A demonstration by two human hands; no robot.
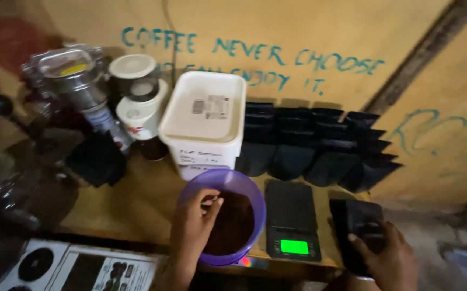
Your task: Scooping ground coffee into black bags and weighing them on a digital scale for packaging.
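Left hand [193,226] has its grip pinched on a small spoon [210,200] over dark coffee grounds [232,223] in the purple bowl [255,196] at the desk [136,202] edge; a black digital scale [291,220] sits just beside it; right hand [387,258] clasps a black pouch [358,218].

Dim, warm light — left edge blurred, shadowed

Taking the scale's green screen [294,247] as my mark: black pouches [319,145] stand in rows behind it, a white tub's grey label [210,105] sits behind-left, and teal wall lettering [249,59] runs above.
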